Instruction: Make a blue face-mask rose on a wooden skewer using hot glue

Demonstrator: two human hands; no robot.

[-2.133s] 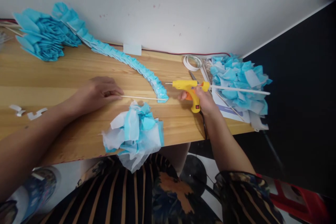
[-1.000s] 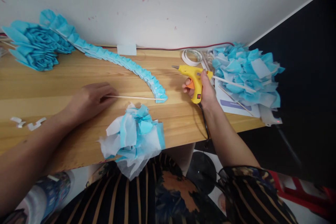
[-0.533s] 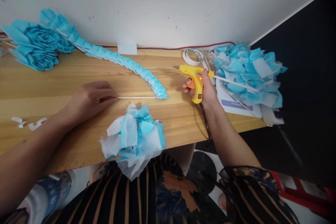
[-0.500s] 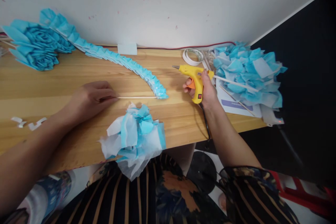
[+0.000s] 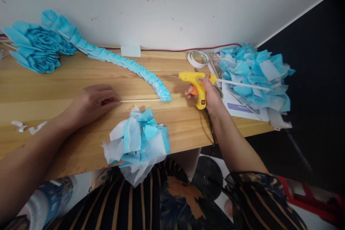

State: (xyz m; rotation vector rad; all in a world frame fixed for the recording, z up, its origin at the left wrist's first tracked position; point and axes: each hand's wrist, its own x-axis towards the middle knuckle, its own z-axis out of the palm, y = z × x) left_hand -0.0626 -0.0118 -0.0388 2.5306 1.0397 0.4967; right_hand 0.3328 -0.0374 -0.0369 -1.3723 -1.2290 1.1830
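My left hand (image 5: 90,102) rests on the wooden table (image 5: 48,86), fingers closed on a thin wooden stick (image 5: 140,100). The stick's far end touches the tip of a long strip of folded blue paper (image 5: 129,65). My right hand (image 5: 208,95) grips a yellow glue gun (image 5: 196,82) with an orange trigger. Its nozzle points left, a short way from the strip's end. A white glue stick (image 5: 244,84) juts out of the gun's back.
A blue paper rose (image 5: 36,48) lies at the back left. One pile of blue and white tissue pieces (image 5: 138,138) sits at the table's near edge, another (image 5: 253,75) at the right end. A tape roll (image 5: 198,58) and red cable lie by the wall.
My right hand has lowered the glue gun and swung its nozzle left, closer to the end of the blue strip. My left hand and the stick have stayed put.
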